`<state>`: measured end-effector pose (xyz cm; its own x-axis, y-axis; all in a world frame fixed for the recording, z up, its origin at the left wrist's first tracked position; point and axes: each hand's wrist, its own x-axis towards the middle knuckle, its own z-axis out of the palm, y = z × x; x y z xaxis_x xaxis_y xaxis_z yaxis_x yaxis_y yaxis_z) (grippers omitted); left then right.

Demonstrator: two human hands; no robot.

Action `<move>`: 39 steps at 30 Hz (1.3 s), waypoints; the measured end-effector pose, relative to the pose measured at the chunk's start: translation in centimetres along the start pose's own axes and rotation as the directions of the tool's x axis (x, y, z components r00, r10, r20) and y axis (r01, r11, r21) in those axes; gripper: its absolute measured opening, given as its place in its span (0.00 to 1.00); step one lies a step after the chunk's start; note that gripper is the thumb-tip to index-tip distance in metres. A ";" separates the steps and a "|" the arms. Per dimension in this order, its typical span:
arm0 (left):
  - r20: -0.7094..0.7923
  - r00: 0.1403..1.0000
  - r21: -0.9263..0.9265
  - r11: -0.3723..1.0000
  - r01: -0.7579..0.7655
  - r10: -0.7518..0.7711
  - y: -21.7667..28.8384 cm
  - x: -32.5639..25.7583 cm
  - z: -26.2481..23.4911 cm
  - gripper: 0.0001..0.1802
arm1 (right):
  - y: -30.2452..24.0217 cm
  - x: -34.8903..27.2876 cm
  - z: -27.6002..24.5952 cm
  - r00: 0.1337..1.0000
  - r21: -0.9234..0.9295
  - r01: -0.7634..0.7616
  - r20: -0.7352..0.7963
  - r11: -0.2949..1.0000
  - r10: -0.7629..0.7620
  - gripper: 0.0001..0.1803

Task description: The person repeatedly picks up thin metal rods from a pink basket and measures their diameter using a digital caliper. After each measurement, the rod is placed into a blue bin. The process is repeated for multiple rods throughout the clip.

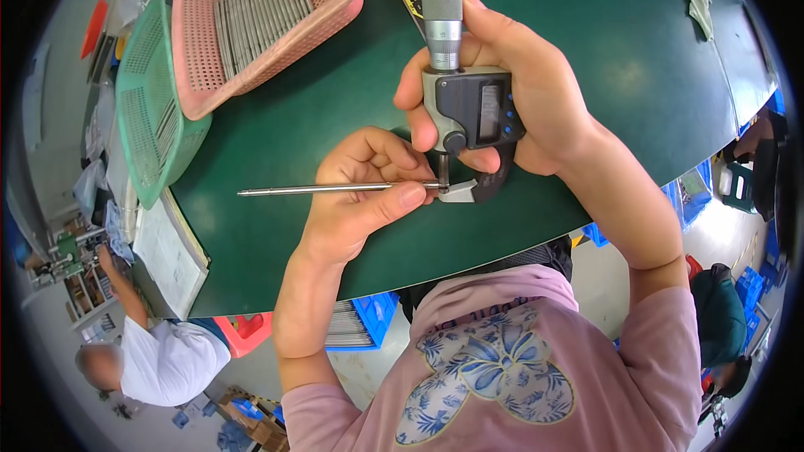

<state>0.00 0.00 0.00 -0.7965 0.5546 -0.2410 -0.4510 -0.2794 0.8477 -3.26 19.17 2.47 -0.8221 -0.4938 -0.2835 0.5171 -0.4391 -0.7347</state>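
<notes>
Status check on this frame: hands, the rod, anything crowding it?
Left hand pinches thin steel rod. Right hand grips grey digital micrometer. Rod tip sits between micrometer's measuring faces. Pink plastic basket of rods stands apart, nothing obstructing.

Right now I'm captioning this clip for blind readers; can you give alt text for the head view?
The left hand holds a thin metal rod in the jaws of a digital micrometer gripped by the right hand, above a green table. A pink basket of rods sits behind.

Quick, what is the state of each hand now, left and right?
Left hand: closed, holding a thin metal rod.
Right hand: closed, holding a digital micrometer, its anvil end at the rod's tip.
</notes>
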 end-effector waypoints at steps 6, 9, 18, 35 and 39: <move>0.031 1.000 0.027 1.000 0.002 -0.002 0.2 -0.2 -0.2 0.15 | -0.1 -0.1 0.5 1.000 -0.040 0.006 -0.001 0.999 -0.006 0.36; 0.059 0.998 0.014 1.000 -0.007 0.006 -0.1 -0.1 -0.2 0.15 | -0.1 -0.2 0.5 1.000 -0.086 0.003 -0.010 0.996 -0.004 0.36; 0.078 0.996 -0.041 0.999 -0.027 0.031 -0.3 -0.1 0.0 0.13 | -0.3 -0.3 0.3 0.998 -0.062 -0.005 0.065 0.998 0.009 0.36; -0.375 0.671 0.908 0.398 0.128 0.639 16.9 -7.6 -15.7 0.11 | 0.6 -0.1 1.1 1.000 0.137 0.008 -0.005 0.990 -0.008 0.33; -0.341 0.841 0.927 0.298 0.227 0.421 16.3 -7.4 -22.8 0.06 | 0.5 0.0 0.8 1.000 0.122 0.006 -0.025 0.993 -0.003 0.32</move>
<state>-10.64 -26.53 4.82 -0.9966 0.0816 -0.0065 0.0588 0.7693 0.6362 -2.79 18.35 2.59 -0.8292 -0.4738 -0.2964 0.5374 -0.5303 -0.6557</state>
